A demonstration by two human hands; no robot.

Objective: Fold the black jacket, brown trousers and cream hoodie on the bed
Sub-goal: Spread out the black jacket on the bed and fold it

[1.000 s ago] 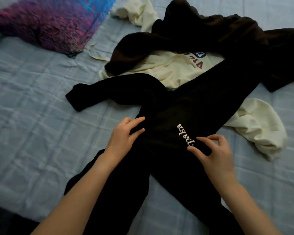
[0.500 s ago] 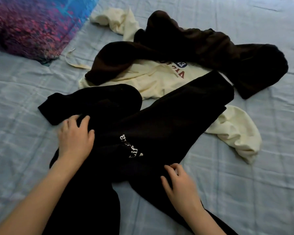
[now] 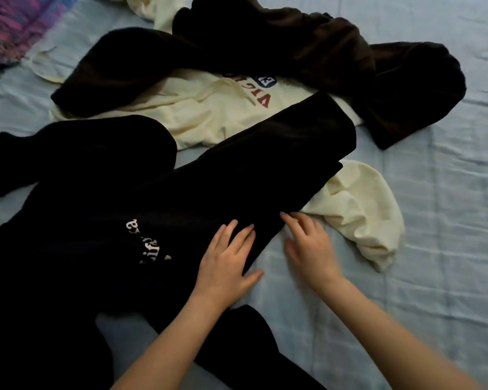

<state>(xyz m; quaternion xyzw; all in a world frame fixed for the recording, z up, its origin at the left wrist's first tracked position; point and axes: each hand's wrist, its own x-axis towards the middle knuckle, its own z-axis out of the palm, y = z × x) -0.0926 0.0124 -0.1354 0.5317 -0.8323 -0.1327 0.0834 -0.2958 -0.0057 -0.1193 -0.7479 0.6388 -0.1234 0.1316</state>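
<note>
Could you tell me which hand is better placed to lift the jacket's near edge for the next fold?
Probably the right hand: it sits at the black jacket edge, fingertips touching the hem. The left hand lies flat on the fabric, better suited to pinning it.

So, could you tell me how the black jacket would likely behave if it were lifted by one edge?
The black jacket would probably sag limply: it lies in soft, creased folds. Its sleeves would likely trail. It overlaps the cream hoodie, so lifting may drag that along.
</note>
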